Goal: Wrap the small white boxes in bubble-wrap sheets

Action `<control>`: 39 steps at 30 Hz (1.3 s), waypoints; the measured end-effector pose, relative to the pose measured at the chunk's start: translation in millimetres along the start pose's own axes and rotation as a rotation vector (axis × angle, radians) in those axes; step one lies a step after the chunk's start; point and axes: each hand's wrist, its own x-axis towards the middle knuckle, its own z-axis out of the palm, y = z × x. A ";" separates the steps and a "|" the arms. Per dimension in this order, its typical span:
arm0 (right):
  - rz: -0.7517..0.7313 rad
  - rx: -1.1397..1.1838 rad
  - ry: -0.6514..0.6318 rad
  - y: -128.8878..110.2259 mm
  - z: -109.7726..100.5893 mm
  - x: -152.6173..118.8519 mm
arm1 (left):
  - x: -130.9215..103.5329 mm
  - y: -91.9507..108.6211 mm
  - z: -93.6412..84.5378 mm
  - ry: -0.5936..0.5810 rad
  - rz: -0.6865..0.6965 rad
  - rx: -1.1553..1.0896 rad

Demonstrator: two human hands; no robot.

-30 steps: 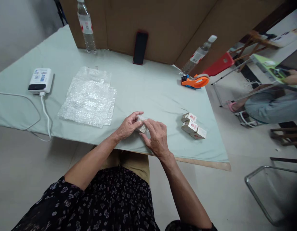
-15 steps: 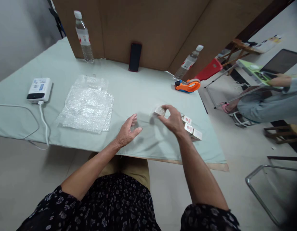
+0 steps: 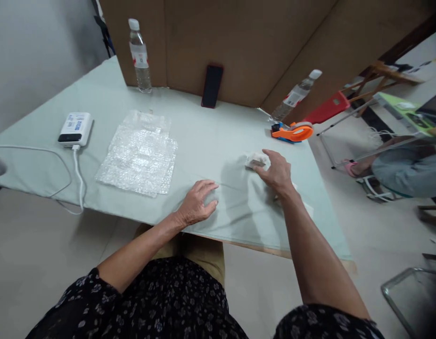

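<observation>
A small box wrapped in clear bubble wrap (image 3: 258, 160) is at the right middle of the table. My right hand (image 3: 277, 173) grips it from the right, thumb on the near side and fingers at the far side. Behind my right wrist are several small white boxes (image 3: 308, 210), mostly hidden by the forearm. My left hand (image 3: 199, 203) hovers low over the cloth by the front edge, empty, its fingers apart. To its left, flat sheets of bubble wrap (image 3: 138, 155) lie in a loose stack.
An orange and blue tape dispenser (image 3: 292, 132) sits at the back right beside a water bottle (image 3: 296, 95). Another bottle (image 3: 140, 59) and a phone (image 3: 212, 86) stand against the cardboard panel (image 3: 239, 42). A power bank (image 3: 75, 129) with a white cable lies left.
The view has shifted, so things appear farther right. My right hand and the wrapped box have moved slightly right over the table. My left hand has come a little nearer the front edge.
</observation>
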 end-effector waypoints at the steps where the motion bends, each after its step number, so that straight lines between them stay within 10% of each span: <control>1: -0.050 0.026 0.020 -13.5 4.6 -10.3 | -3.5 3.4 -2.7 0.016 0.016 0.018; 9: -0.577 0.139 -0.333 -161.3 79.7 -73.1 | -61.8 20.4 -55.9 0.143 0.014 0.141; 14: -0.674 0.083 -0.349 -213.1 115.7 -72.0 | -87.6 15.6 -81.0 0.211 -0.188 0.036; 19: -0.503 0.205 -0.199 -216.5 116.2 -60.4 | -83.2 12.0 -92.5 0.277 -0.418 -0.140; 26: -0.375 0.416 -0.222 -193.5 94.1 -56.4 | -52.0 11.8 -110.3 0.420 -0.747 -0.985; 39: -0.082 0.928 -0.521 -202.5 95.4 -50.1 | -46.3 6.3 -123.0 0.536 -1.028 -1.091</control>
